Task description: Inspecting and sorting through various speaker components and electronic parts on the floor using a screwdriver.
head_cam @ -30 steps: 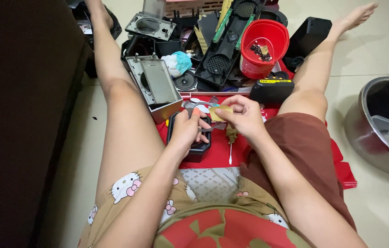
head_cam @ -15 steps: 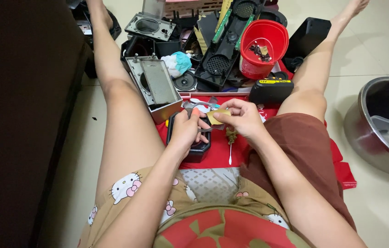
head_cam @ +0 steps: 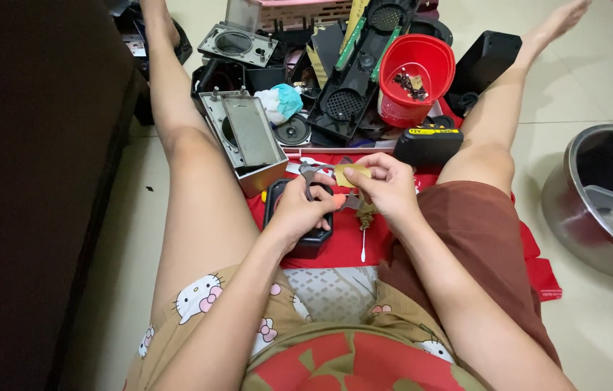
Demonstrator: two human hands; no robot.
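— What has each grip got?
— Left hand (head_cam: 299, 210) clenches grey scissors (head_cam: 311, 176); right hand (head_cam: 388, 190) pinches a tan card piece (head_cam: 351, 175), touching the blades.
— Below them?
— A black box (head_cam: 309, 242) on red cloth (head_cam: 346, 242).

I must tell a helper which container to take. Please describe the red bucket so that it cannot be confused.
Look between the person's outstretched legs at the heap of black plastic parts. At its right side stands the red bucket, round and open, with small dark bits inside. It is the only red container there.
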